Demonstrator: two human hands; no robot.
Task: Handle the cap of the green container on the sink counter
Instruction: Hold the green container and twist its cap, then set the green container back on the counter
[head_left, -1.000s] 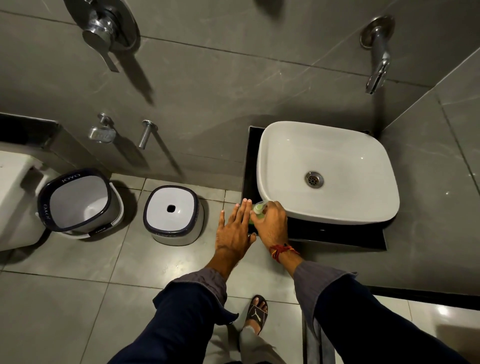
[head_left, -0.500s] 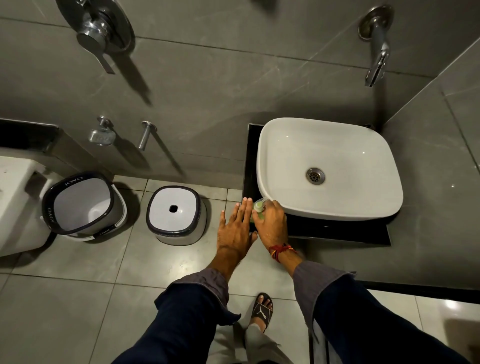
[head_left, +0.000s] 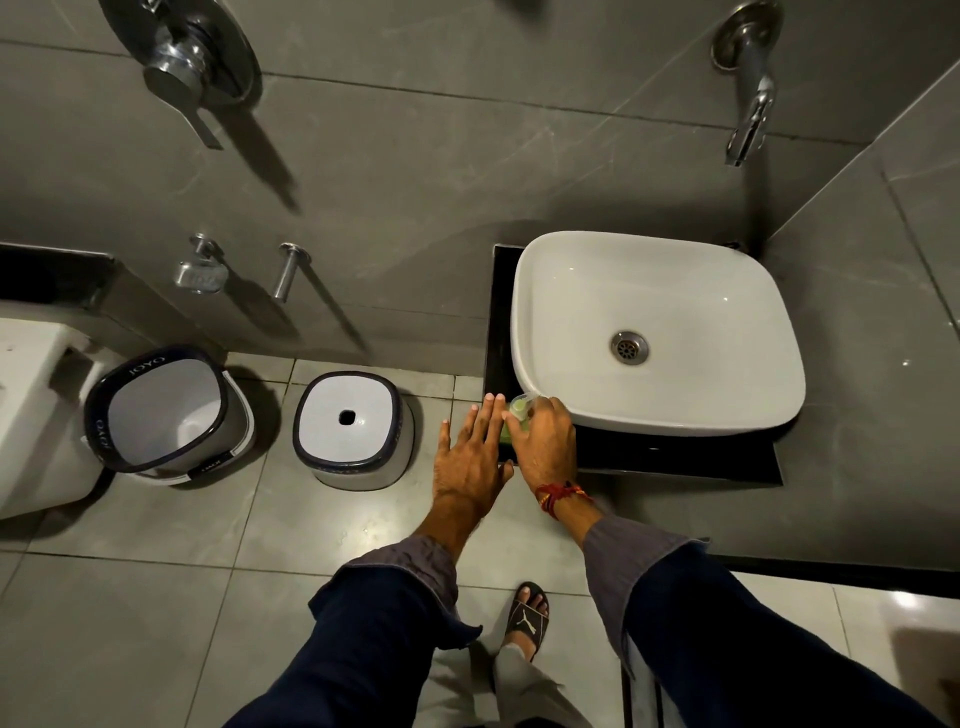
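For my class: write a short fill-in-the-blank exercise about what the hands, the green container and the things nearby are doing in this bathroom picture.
1. The right hand grips the top of the green container beside the white ____.
2. The left hand is held flat, with its fingers ____.
3. The bucket stands on the ____.
4. A red thread circles the ____ wrist.

Missing words: basin; spread; floor; right

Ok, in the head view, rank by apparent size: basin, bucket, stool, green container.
1. White basin.
2. Bucket.
3. Stool; it looks close to the bucket, so that order is unsure.
4. Green container, mostly hidden by the right hand.
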